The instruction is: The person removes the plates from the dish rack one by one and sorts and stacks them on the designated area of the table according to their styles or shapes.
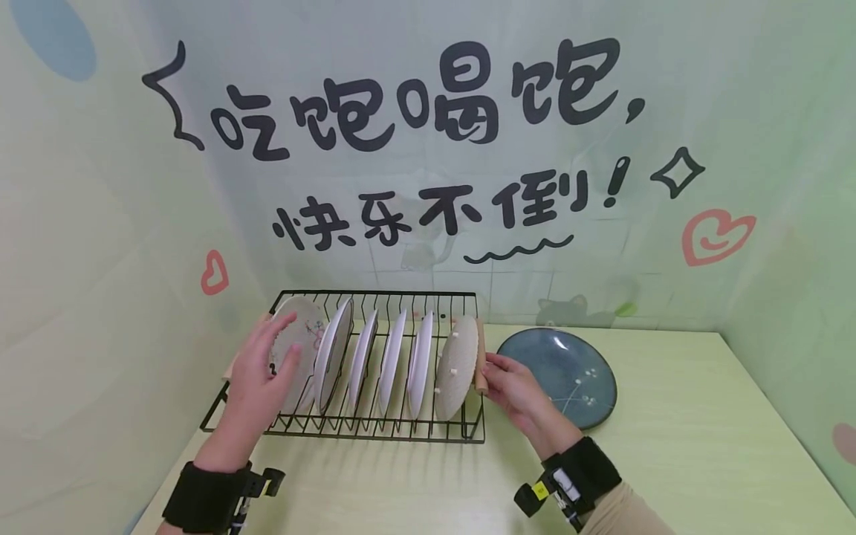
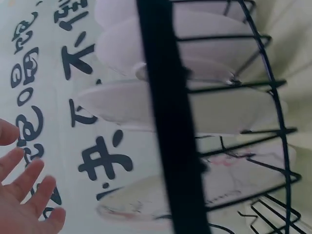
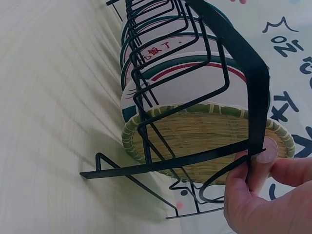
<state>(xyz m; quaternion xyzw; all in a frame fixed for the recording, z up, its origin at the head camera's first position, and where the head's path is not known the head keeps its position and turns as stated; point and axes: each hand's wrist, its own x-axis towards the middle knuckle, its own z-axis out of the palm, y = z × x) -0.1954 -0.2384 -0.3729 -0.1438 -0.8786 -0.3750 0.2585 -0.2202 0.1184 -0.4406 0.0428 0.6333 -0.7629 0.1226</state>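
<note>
A black wire dish rack (image 1: 314, 423) stands on the table with several plates upright in its slots. My right hand (image 1: 513, 388) grips the wooden handle (image 1: 481, 360) on the rack's right end; in the right wrist view the thumb and fingers (image 3: 239, 187) close round it. Nearest that end is a woven bamboo tray (image 1: 456, 371), its weave plain in the right wrist view. My left hand (image 1: 257, 371) is at the rack's left end with fingers spread, overlapping a floral plate (image 1: 304, 327). In the left wrist view its fingers (image 2: 29, 178) hold nothing.
A large blue-grey plate (image 1: 562, 371) lies flat on the table, just right of the rack. Close behind the rack rises a printed backdrop (image 1: 428, 223) with black lettering. Side walls of cloth (image 1: 789, 223) flank the pale table (image 1: 675, 438).
</note>
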